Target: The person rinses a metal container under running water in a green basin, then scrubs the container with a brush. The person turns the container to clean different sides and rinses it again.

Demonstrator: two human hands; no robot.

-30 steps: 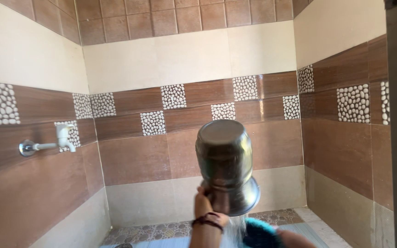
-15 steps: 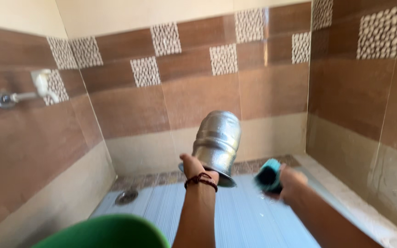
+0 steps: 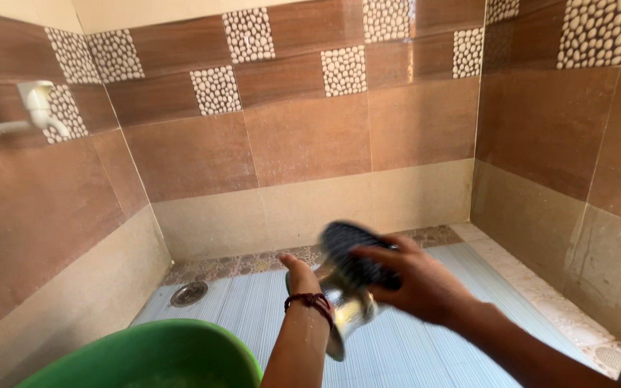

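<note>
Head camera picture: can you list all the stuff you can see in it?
Metal pot: one, shiny silver, held low in the middle, above the floor.
Scrubber: one, dark and blurred, pressed on the pot.
Basin: one, green, bottom left edge.
Tap: one, white with a chrome base, on the left wall.
Floor drain: one, round, metal, back left of the floor.
Floor: pale blue, ribbed.
Wall tiles: many, brown and cream, with white pebble squares.
Wrist thread: dark red, on the left wrist.
Left hand: grips the pot.
Right hand: holds the scrubber.
</note>
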